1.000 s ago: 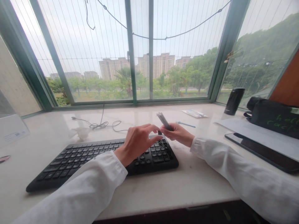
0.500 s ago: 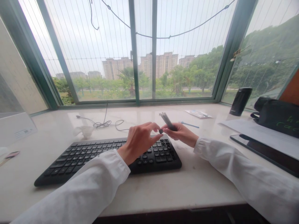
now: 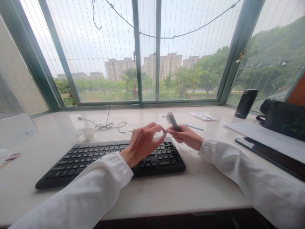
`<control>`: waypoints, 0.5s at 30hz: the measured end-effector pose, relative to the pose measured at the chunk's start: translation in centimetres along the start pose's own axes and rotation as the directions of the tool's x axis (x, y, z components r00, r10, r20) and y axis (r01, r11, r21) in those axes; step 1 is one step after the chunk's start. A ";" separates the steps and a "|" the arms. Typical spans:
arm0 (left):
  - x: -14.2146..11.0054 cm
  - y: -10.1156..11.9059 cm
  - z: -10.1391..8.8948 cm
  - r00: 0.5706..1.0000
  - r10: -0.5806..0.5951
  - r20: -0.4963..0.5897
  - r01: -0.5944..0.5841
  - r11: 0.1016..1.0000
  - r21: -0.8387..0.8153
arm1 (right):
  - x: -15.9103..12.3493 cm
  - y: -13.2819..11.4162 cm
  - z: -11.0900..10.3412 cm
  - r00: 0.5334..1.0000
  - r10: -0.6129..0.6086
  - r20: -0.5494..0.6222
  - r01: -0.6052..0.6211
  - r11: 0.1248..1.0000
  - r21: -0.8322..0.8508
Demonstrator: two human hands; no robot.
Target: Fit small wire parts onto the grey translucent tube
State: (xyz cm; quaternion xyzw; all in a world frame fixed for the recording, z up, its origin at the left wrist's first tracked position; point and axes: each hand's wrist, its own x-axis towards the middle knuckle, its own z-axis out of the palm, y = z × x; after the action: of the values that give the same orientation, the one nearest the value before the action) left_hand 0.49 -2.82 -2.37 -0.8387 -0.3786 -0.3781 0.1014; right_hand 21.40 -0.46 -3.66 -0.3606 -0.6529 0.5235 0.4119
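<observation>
My left hand (image 3: 144,141) hovers over the right part of a black keyboard (image 3: 100,156), its thumb and index finger pinching a small keycap (image 3: 165,132). The cap's greyish side now faces me. Close by on the right, my right hand (image 3: 187,136) is closed around a short dark grey tool (image 3: 173,121), tilted with one end up; its exact kind is unclear. The right fingertips reach close to the keycap, and I cannot tell if they touch it. Some key places at the number pad's upper right look bare. My left hand hides part of the keyboard.
Several small loose keycaps (image 3: 167,118) lie behind the tool. A coiled cable (image 3: 105,126) lies behind the keyboard. Rightward are a thin blue stick (image 3: 194,127), a flat packet (image 3: 202,116), a black cylinder (image 3: 246,103), a dark bag (image 3: 283,117), paper and a tablet-like device (image 3: 269,156).
The keycap has turned between my left fingers, from its dark face to a greyish one. My right hand and the tool have shifted slightly right, uncovering the loose keycaps behind.
</observation>
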 end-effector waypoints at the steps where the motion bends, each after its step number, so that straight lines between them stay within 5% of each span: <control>1: 0.0 0.0 0.0 1.000 0.000 0.005 0.000 1.000 0.006 | 0.0 -0.1 0.0 1.000 -0.001 -0.002 0.001 1.000 -0.008; 15: -0.1 -0.5 0.4 0.999 0.010 0.050 -0.011 1.000 0.018 | -0.1 -0.1 0.0 0.998 -0.065 -0.025 0.057 0.970 -0.235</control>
State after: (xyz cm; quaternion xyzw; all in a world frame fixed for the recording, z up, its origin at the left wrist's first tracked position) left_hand 0.32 -2.35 -2.79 -0.8489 -0.3800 -0.3532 0.1014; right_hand 21.49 -0.57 -3.55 -0.3948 -0.7141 0.4240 0.3929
